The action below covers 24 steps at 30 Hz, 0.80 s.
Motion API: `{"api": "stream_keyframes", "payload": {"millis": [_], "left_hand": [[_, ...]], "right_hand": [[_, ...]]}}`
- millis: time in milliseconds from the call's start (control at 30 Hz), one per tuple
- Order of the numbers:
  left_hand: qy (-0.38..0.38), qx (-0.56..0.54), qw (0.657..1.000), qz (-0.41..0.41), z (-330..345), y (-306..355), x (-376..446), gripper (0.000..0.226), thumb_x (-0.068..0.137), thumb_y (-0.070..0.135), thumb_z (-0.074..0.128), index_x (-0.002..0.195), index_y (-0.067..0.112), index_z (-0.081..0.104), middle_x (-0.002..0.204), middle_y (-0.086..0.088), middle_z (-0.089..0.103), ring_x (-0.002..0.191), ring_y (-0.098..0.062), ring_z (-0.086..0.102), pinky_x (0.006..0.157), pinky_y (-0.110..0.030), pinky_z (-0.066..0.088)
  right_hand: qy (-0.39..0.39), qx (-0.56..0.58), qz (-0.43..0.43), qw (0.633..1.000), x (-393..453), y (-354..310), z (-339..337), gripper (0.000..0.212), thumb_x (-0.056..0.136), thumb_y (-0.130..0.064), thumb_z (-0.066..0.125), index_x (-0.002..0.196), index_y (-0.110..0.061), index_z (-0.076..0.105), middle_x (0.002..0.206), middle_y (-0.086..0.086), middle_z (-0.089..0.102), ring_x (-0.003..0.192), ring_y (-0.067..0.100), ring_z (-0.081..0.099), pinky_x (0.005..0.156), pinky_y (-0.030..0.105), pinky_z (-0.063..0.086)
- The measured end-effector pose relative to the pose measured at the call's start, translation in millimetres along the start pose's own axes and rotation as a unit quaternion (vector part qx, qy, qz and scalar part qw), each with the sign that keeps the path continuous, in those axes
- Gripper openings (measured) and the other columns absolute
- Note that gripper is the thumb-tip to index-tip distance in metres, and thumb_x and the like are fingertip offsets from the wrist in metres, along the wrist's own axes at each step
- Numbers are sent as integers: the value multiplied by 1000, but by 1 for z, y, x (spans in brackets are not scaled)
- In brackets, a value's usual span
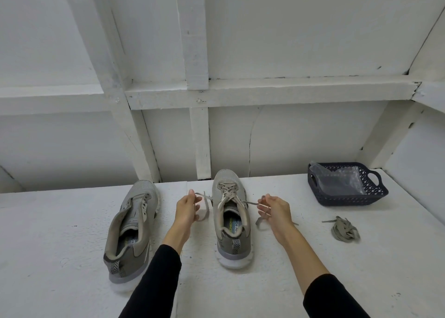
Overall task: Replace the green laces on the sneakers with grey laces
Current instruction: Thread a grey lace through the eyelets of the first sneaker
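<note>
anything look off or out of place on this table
Only the left sneaker: it has no lace at all and sits angled, while the right sneaker is laced, both hands pinching its lace ends (left hand, right hand). A loose bundled lace lies beside the basket. Nothing looks damaged.

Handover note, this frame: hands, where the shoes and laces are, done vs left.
Left hand and right hand each pinch one end of the lace threaded through the right sneaker, ends pulled out sideways.
Left sneaker has no lace; a bundled lace lies right of the shoes, near the basket.
Done: right sneaker laced, not tied.
Left: tie it, then lace the left sneaker.
</note>
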<state>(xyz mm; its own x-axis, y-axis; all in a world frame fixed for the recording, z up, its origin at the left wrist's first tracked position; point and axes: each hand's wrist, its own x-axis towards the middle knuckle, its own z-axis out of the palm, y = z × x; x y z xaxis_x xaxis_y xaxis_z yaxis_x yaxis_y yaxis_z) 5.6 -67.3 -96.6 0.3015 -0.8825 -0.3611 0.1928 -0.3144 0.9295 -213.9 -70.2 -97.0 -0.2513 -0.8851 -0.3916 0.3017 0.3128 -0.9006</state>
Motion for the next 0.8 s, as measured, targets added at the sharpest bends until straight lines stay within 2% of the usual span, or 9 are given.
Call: {"api": "stream_keyframes", "payload": {"millis": [67,167,267,400,467,600,667,733,800], "left_hand": [[17,127,991,42,-6,-5,7,32,104,35,39,102,9,57,98,2,56,95,-18,51,79,-32,39],[61,220,967,115,-5,-11,9,21,99,35,50,96,14,54,99,-1,58,100,-22,55,83,-34,44],[24,195,963,185,6,-3,-5,15,96,28,59,89,15,55,92,1,60,86,-14,56,73,-18,44],[-109,214,934,265,16,10,-22,12,88,31,70,83,21,65,90,4,60,79,-7,54,69,-12,43],[-130,339,872,328,14,14,-21,7,85,38,72,85,31,70,98,10,54,94,-4,50,78,-17,42],[-113,604,617,493,19,24,-20,23,80,50,70,95,34,76,113,9,51,101,-16,46,83,-31,43],[-104,647,529,539,26,26,-19,25,65,47,81,79,28,77,105,3,57,90,-21,54,70,-34,48],[-101,668,496,546,33,24,-21,25,61,41,85,72,22,74,100,2,59,84,-19,56,57,-28,47],[-99,660,514,539,35,18,-21,21,76,36,77,82,17,73,110,1,54,95,-19,53,53,-27,44]], "right_hand": [[38,-191,-28,980,2,1,-2,14,99,-17,50,99,-6,59,110,14,62,91,22,56,76,33,46],[103,-407,-88,903,-3,2,5,26,96,-18,53,119,-9,51,124,11,51,118,30,44,91,40,38],[41,-362,-203,909,-11,0,21,14,92,-10,56,106,-13,54,112,8,54,106,24,52,87,32,42],[-15,-327,-215,920,-19,-1,31,8,91,-7,56,93,-12,60,95,3,61,80,10,54,63,11,38],[-14,-327,-189,926,-18,4,26,8,92,-7,55,94,-12,61,93,2,62,81,11,56,60,6,36],[-38,-311,-177,933,-22,16,13,10,95,-9,54,97,-12,63,94,0,65,84,6,58,63,6,40],[-63,-284,-184,939,-27,17,11,9,96,-11,55,97,-13,63,94,-1,66,84,4,59,66,9,43],[-82,-269,-194,940,-31,18,10,6,96,-14,56,95,-15,62,94,-3,65,86,6,60,68,9,45],[-95,-281,-206,932,-32,19,8,7,96,-20,56,94,-16,62,95,-3,65,89,9,61,71,12,46]]}}
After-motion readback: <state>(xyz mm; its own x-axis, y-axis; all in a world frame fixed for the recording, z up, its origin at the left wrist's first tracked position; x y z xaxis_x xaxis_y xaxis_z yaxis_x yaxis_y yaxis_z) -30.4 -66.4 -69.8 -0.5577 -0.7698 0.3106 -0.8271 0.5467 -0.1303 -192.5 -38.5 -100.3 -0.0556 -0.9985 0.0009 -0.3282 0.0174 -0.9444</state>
